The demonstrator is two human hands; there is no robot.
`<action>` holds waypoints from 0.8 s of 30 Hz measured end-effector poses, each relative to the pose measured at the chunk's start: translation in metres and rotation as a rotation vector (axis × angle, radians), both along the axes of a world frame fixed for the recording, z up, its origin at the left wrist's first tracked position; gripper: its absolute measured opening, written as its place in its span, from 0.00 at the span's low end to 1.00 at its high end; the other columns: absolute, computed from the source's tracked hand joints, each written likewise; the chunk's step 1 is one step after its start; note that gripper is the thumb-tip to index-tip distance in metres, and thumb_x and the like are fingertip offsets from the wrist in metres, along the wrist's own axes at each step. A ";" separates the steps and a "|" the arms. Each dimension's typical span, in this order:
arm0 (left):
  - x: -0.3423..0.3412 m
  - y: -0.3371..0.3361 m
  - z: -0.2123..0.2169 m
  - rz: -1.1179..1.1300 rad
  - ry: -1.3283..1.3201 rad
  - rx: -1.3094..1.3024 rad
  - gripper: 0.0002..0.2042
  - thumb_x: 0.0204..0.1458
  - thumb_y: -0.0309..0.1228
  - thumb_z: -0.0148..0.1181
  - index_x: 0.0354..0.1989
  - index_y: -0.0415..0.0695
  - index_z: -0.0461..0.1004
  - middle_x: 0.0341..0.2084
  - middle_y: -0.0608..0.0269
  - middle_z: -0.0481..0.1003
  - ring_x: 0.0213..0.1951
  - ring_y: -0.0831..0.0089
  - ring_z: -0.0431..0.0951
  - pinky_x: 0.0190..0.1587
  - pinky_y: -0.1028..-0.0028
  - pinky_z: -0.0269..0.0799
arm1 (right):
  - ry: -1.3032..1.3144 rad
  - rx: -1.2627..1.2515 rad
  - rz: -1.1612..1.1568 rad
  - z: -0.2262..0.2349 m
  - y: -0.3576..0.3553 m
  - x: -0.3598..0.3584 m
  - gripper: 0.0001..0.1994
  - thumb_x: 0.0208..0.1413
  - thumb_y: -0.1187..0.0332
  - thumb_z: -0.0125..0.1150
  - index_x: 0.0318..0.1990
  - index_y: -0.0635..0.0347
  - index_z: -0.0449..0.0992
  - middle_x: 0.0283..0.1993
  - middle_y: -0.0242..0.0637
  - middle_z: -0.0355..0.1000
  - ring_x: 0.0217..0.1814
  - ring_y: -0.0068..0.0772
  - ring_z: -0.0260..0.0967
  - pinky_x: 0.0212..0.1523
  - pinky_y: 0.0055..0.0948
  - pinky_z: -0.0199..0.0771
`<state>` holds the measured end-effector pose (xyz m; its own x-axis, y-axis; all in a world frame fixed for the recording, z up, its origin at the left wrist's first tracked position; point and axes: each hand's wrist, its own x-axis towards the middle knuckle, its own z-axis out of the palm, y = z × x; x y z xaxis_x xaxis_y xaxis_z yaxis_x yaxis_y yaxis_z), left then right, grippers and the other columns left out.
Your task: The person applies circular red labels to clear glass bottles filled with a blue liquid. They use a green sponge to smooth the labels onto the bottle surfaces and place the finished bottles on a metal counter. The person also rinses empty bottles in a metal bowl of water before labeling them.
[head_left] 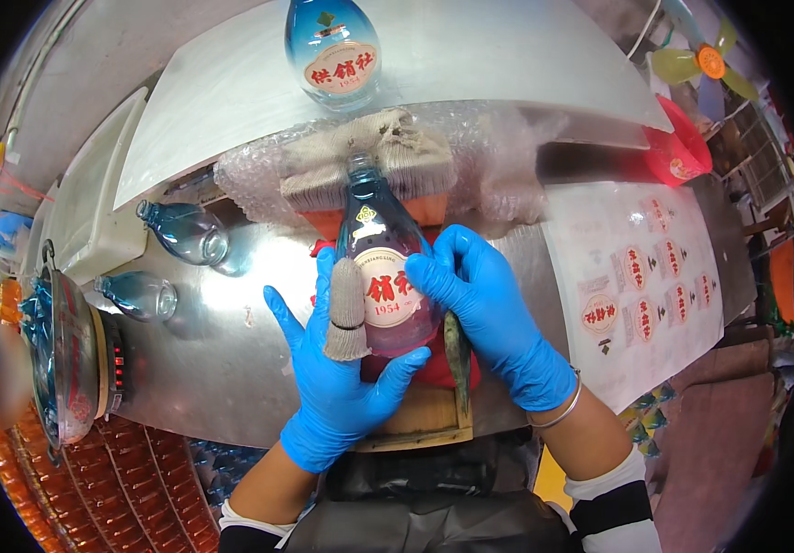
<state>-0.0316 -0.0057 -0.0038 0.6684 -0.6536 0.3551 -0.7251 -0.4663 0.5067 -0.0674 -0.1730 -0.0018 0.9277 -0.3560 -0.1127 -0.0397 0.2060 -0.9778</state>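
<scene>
A blue glass bottle [374,207] with a cream label [386,309] and red print lies in front of me. Its neck rests on a grey knitted cloth pad [323,170], its base towards me. My left hand [337,369], in a blue glove, has its fingers stretched apart along the bottle's left side. One finger wears a grey cloth sleeve [349,313] and lies against the label's left edge. My gloved right hand [489,300] is closed in a pinch, thumb at the label's right edge; what it pinches is hidden. Below it leans a narrow green strip [456,355].
Two clear blue bottles [185,235] lie to the left, near a round glass-sided pot [70,359]. A labelled bottle [334,60] stands at the back. A decal sheet [591,240] lies right. Bubble wrap [498,157] surrounds the pad. A small fan [711,63] is far right.
</scene>
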 end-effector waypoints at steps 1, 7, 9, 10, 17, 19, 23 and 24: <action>0.000 0.000 -0.001 0.001 -0.006 -0.007 0.44 0.44 0.49 0.59 0.63 0.35 0.46 0.61 0.38 0.50 0.63 0.49 0.52 0.60 0.46 0.14 | -0.010 0.001 -0.001 -0.001 0.000 0.000 0.17 0.49 0.60 0.65 0.23 0.55 0.61 0.21 0.23 0.53 0.24 0.14 0.49 0.25 0.18 0.55; -0.001 -0.001 0.002 0.011 0.005 0.006 0.43 0.44 0.48 0.59 0.63 0.35 0.46 0.61 0.38 0.51 0.63 0.48 0.50 0.60 0.45 0.15 | -0.002 0.146 0.063 -0.001 -0.005 -0.002 0.13 0.51 0.59 0.61 0.28 0.58 0.66 0.23 0.25 0.57 0.24 0.15 0.52 0.26 0.18 0.57; -0.005 -0.005 0.011 0.037 -0.028 0.062 0.42 0.44 0.47 0.58 0.63 0.36 0.48 0.61 0.37 0.50 0.63 0.46 0.49 0.59 0.43 0.17 | 0.029 0.270 0.110 -0.001 -0.013 -0.004 0.14 0.53 0.56 0.59 0.32 0.58 0.68 0.24 0.26 0.60 0.24 0.18 0.55 0.26 0.19 0.59; -0.008 -0.009 0.020 0.063 -0.049 0.096 0.40 0.44 0.47 0.58 0.62 0.37 0.50 0.61 0.36 0.49 0.63 0.44 0.48 0.59 0.41 0.18 | 0.044 0.331 0.137 -0.002 -0.017 -0.005 0.16 0.53 0.54 0.57 0.33 0.59 0.70 0.24 0.27 0.61 0.24 0.19 0.57 0.26 0.19 0.60; -0.017 -0.029 0.047 0.090 -0.236 0.345 0.27 0.44 0.42 0.58 0.57 0.58 0.65 0.60 0.27 0.42 0.63 0.39 0.43 0.57 0.36 0.27 | 0.259 0.822 -0.380 -0.018 -0.029 -0.015 0.23 0.54 0.45 0.51 0.40 0.57 0.72 0.33 0.33 0.71 0.31 0.29 0.68 0.32 0.29 0.71; -0.015 -0.030 0.048 0.070 -0.252 0.356 0.26 0.44 0.42 0.58 0.56 0.61 0.66 0.60 0.27 0.41 0.64 0.39 0.42 0.57 0.36 0.26 | 0.079 0.670 -0.426 -0.009 -0.024 -0.017 0.20 0.55 0.49 0.52 0.40 0.59 0.72 0.34 0.33 0.72 0.33 0.28 0.69 0.35 0.29 0.73; -0.013 -0.029 0.039 0.011 -0.267 0.267 0.31 0.42 0.43 0.60 0.59 0.59 0.62 0.61 0.28 0.38 0.64 0.38 0.39 0.59 0.40 0.22 | -0.055 0.481 -0.503 0.012 -0.019 -0.023 0.13 0.55 0.61 0.58 0.40 0.62 0.71 0.36 0.35 0.72 0.36 0.22 0.69 0.36 0.25 0.73; -0.012 -0.026 0.033 0.060 -0.198 0.098 0.33 0.42 0.43 0.61 0.60 0.57 0.59 0.61 0.28 0.38 0.64 0.38 0.38 0.59 0.42 0.20 | -0.054 0.386 -0.496 0.018 -0.015 -0.025 0.12 0.54 0.63 0.59 0.39 0.63 0.71 0.35 0.35 0.72 0.35 0.21 0.69 0.36 0.24 0.72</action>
